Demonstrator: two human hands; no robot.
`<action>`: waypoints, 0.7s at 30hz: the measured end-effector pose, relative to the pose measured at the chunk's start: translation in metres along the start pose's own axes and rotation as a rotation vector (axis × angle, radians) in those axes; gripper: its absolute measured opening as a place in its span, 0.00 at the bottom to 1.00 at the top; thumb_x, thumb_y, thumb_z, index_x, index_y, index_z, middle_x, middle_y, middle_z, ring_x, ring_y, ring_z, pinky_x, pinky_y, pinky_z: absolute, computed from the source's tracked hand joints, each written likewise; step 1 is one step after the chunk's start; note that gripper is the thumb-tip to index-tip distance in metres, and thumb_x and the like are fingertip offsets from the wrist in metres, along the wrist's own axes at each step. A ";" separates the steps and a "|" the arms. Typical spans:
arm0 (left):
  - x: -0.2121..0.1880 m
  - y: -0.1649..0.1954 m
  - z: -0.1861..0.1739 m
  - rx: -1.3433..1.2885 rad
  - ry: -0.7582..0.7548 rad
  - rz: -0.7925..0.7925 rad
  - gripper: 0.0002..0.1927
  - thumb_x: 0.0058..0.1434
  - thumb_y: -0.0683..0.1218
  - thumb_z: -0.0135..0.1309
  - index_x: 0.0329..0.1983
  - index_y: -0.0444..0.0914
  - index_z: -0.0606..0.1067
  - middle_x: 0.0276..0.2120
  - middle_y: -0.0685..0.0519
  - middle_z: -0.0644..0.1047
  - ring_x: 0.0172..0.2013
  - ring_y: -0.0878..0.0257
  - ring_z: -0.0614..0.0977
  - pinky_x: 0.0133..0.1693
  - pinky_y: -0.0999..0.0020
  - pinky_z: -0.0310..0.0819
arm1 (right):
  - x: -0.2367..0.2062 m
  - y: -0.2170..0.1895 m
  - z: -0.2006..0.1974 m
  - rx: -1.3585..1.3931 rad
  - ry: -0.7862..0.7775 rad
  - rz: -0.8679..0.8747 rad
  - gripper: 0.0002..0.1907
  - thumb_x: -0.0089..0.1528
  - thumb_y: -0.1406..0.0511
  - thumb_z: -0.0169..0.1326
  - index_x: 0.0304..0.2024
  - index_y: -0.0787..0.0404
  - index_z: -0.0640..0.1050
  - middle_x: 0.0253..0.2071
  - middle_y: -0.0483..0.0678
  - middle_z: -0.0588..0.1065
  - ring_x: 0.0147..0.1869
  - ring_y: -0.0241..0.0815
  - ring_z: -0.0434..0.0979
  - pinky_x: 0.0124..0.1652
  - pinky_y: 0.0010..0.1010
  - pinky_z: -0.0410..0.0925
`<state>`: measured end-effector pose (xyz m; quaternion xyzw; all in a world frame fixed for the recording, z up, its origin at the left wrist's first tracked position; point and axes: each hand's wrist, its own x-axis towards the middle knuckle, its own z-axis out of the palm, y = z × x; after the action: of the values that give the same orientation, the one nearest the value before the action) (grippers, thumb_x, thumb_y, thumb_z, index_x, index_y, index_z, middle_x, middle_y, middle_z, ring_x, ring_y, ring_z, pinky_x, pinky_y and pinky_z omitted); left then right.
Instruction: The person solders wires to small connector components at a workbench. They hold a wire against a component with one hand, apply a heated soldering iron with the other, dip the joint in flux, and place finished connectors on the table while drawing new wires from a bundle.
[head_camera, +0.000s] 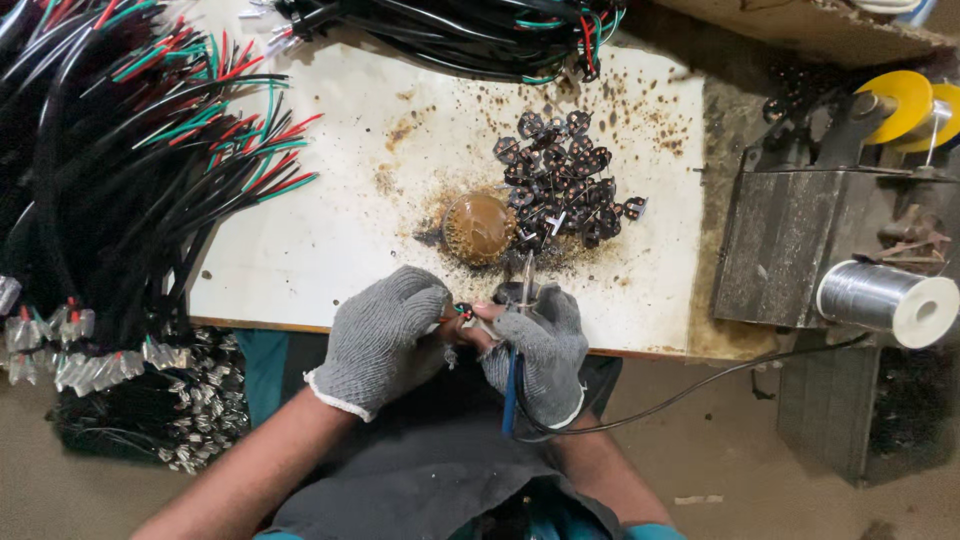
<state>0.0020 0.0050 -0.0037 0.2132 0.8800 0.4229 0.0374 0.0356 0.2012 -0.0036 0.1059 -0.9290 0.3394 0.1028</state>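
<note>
Low centre of the frame: gloved left hand (385, 335) pinches coloured wire ends (463, 312); gloved right hand (535, 345) grips a soldering iron (524, 290), tip on the joint. Soldering looks underway; next calls for steady hands. Small black parts (565, 180) lie above.

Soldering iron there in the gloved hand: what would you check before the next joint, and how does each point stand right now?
1. Soldering iron gripped in right hand: ok.
2. Wire pinched by left hand: ok.
3. Tip on the joint: cannot tell, hidden by fingers.
4. Small black parts within reach: ok.
5. Solder spool at hand: ok.
6. Board clean: not ok, brown stains and specks.
</note>
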 end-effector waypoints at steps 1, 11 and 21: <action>0.000 0.000 0.000 0.007 -0.007 -0.004 0.13 0.44 0.43 0.64 0.31 0.41 0.72 0.34 0.49 0.76 0.34 0.48 0.80 0.32 0.55 0.74 | 0.000 0.000 0.000 -0.008 -0.010 -0.002 0.15 0.52 0.63 0.72 0.41 0.51 0.83 0.34 0.47 0.80 0.40 0.52 0.77 0.44 0.41 0.68; 0.000 0.003 0.002 0.060 0.004 0.010 0.11 0.50 0.45 0.64 0.32 0.42 0.73 0.35 0.50 0.77 0.34 0.50 0.81 0.33 0.56 0.75 | 0.000 -0.001 0.001 0.008 0.044 -0.054 0.15 0.54 0.63 0.71 0.42 0.51 0.82 0.35 0.47 0.80 0.41 0.52 0.78 0.44 0.41 0.69; -0.002 0.004 0.004 0.091 0.009 0.036 0.08 0.57 0.46 0.61 0.31 0.41 0.73 0.35 0.49 0.77 0.34 0.49 0.80 0.33 0.56 0.75 | -0.016 0.018 -0.022 0.175 -0.035 -0.131 0.26 0.54 0.48 0.64 0.45 0.59 0.81 0.30 0.45 0.76 0.34 0.48 0.76 0.36 0.39 0.67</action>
<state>0.0059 0.0092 -0.0028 0.2284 0.8944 0.3841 0.0163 0.0487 0.2306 -0.0020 0.1810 -0.8885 0.4100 0.0990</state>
